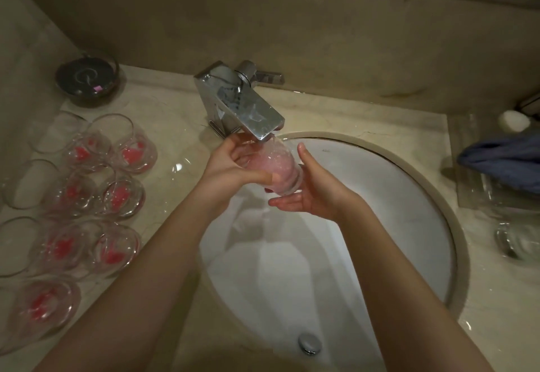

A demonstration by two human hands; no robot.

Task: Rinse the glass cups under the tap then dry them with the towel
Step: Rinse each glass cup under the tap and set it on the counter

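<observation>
Glass cups [87,184] wait in a cluster on the counter at the left, well apart from the sink, most with something red showing at the bottom, so I judge the job is early and I am in the rinsing step. Moving right, my left hand [230,167] curls its fingers and thumb around the one cup [277,167] I am working on, holding it over the far side of the basin [409,196]. That cup lies tilted, its long axis running from far-left to near-right, with the mouth up at the far end just under the tap spout [263,126] and the base pointing toward the near right. Water appears to be running into it, though the stream is hard to make out. My right hand [309,193] lies flat and relaxed under the base, fingers straight, supporting rather than clasping. Next I need to tip the mouth down to drain it, keeping a firm hold because wet glass is slippery. Then I reach for the blue towel [505,164] on the far right counter, near a clear glass [517,240].
</observation>
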